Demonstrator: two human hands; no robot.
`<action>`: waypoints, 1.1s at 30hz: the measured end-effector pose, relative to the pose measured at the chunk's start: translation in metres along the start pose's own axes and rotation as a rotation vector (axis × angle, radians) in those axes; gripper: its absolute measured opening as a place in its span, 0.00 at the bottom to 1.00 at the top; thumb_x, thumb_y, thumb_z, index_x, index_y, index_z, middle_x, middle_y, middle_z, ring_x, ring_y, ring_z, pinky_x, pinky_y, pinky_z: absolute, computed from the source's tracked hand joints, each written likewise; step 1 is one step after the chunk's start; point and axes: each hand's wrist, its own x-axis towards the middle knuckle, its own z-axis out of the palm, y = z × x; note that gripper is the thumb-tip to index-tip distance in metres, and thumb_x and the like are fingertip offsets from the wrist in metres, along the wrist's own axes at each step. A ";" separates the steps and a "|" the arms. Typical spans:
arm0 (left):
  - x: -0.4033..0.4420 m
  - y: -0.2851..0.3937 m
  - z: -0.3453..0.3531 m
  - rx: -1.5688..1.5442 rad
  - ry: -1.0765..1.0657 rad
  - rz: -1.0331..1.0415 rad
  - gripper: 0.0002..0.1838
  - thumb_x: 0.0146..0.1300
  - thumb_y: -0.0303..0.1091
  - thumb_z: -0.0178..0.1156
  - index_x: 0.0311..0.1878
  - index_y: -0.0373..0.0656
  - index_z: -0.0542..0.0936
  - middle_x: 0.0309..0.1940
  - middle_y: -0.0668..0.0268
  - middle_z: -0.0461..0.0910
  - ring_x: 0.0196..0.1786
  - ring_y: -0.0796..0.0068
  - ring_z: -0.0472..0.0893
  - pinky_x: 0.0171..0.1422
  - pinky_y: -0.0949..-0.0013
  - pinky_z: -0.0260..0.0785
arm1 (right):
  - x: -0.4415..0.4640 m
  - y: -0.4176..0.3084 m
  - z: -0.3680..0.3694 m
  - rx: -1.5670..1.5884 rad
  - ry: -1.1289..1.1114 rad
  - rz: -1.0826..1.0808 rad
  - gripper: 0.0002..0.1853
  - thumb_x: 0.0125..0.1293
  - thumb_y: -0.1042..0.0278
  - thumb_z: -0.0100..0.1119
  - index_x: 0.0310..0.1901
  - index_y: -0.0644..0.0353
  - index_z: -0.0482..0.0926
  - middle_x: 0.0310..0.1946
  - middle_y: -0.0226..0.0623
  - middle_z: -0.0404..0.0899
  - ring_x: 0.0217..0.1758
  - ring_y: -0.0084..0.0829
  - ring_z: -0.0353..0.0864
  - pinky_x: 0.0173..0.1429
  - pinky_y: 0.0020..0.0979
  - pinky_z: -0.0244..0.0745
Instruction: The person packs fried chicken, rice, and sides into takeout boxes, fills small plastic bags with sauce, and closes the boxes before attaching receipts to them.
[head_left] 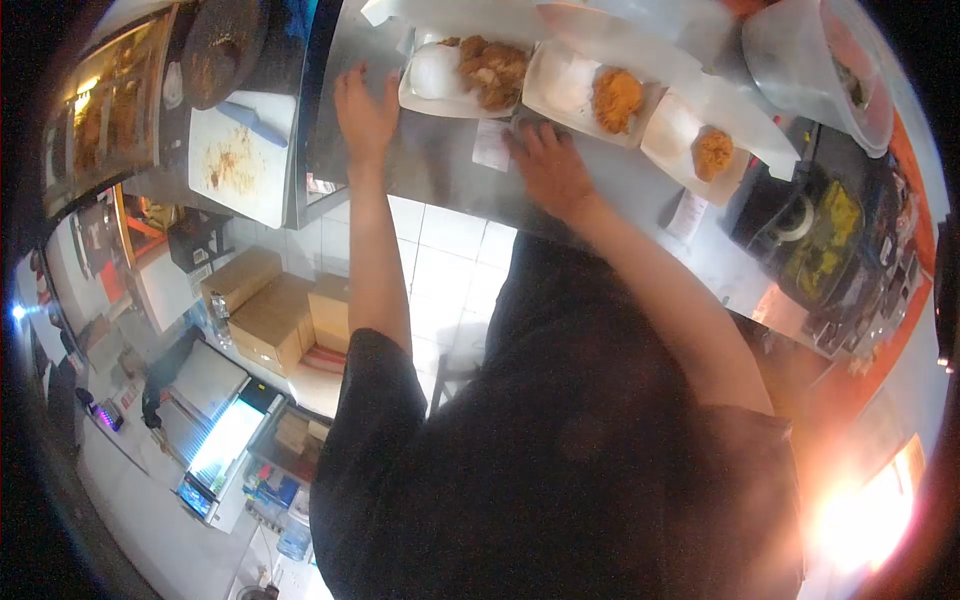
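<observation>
The left hand (pixel 368 118), fingers apart, is beside the left end of the leftmost food box (pixel 420 103); the right hand (pixel 552 170), fingers slightly apart, is at the paper slip (pixel 491 145). Three open boxes line the steel bench (pixel 435 165).

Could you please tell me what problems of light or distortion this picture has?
Head view: strong fisheye bending, with black corners; head view: a lamp-like light flares at lower right; head view: the floor tiles look washed out, the food boxes slightly hazy, the dark shirt nearly detail-free.
</observation>
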 end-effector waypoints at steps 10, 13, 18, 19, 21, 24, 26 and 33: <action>0.036 0.022 0.005 0.021 -0.425 -0.146 0.24 0.73 0.50 0.58 0.56 0.38 0.83 0.44 0.51 0.88 0.47 0.46 0.87 0.54 0.49 0.78 | -0.004 0.002 -0.008 0.081 0.088 0.012 0.27 0.69 0.65 0.52 0.70 0.58 0.73 0.66 0.47 0.72 0.69 0.48 0.71 0.68 0.54 0.72; 0.036 0.007 0.022 0.144 -0.461 -0.048 0.20 0.74 0.46 0.56 0.53 0.40 0.85 0.42 0.50 0.88 0.48 0.44 0.86 0.54 0.47 0.77 | -0.005 -0.007 -0.015 0.243 0.082 0.104 0.24 0.68 0.67 0.55 0.65 0.62 0.73 0.61 0.49 0.76 0.66 0.47 0.75 0.68 0.50 0.72; 0.030 0.010 0.027 0.137 -0.350 -0.121 0.20 0.74 0.41 0.54 0.65 0.46 0.75 0.38 0.43 0.86 0.45 0.37 0.85 0.51 0.40 0.76 | 0.005 -0.022 -0.006 0.976 0.085 0.497 0.21 0.63 0.68 0.67 0.54 0.67 0.74 0.54 0.50 0.82 0.61 0.47 0.81 0.68 0.42 0.74; 0.032 0.015 0.025 0.140 -0.351 -0.116 0.20 0.74 0.41 0.54 0.65 0.46 0.75 0.38 0.43 0.86 0.45 0.37 0.85 0.51 0.40 0.76 | 0.009 -0.024 0.001 1.043 0.126 0.566 0.21 0.60 0.68 0.70 0.51 0.65 0.73 0.48 0.45 0.82 0.52 0.42 0.82 0.61 0.40 0.77; 0.032 0.022 0.022 0.232 -0.438 0.009 0.22 0.76 0.39 0.50 0.69 0.44 0.69 0.38 0.42 0.86 0.44 0.35 0.84 0.50 0.39 0.76 | 0.012 -0.026 0.011 1.112 0.163 0.640 0.22 0.58 0.67 0.74 0.49 0.63 0.73 0.41 0.40 0.83 0.43 0.37 0.84 0.53 0.38 0.80; 0.034 0.021 0.027 0.194 -0.391 0.022 0.19 0.76 0.40 0.51 0.65 0.43 0.75 0.38 0.39 0.85 0.42 0.34 0.85 0.48 0.37 0.76 | 0.015 -0.028 0.015 1.108 0.194 0.617 0.21 0.56 0.67 0.75 0.47 0.63 0.76 0.40 0.39 0.83 0.39 0.33 0.83 0.49 0.36 0.80; 0.036 0.016 0.030 0.241 -0.422 0.033 0.19 0.77 0.40 0.49 0.64 0.42 0.74 0.39 0.41 0.85 0.44 0.36 0.85 0.50 0.38 0.76 | 0.017 -0.030 0.013 1.183 0.106 0.622 0.18 0.56 0.70 0.74 0.46 0.64 0.80 0.45 0.49 0.87 0.50 0.44 0.88 0.58 0.40 0.80; 0.040 0.005 0.039 0.326 -0.417 0.056 0.20 0.78 0.43 0.48 0.48 0.37 0.83 0.40 0.45 0.86 0.47 0.37 0.85 0.53 0.41 0.77 | 0.024 -0.044 0.012 1.395 0.011 0.790 0.15 0.55 0.70 0.75 0.44 0.64 0.88 0.39 0.43 0.89 0.43 0.33 0.87 0.51 0.33 0.80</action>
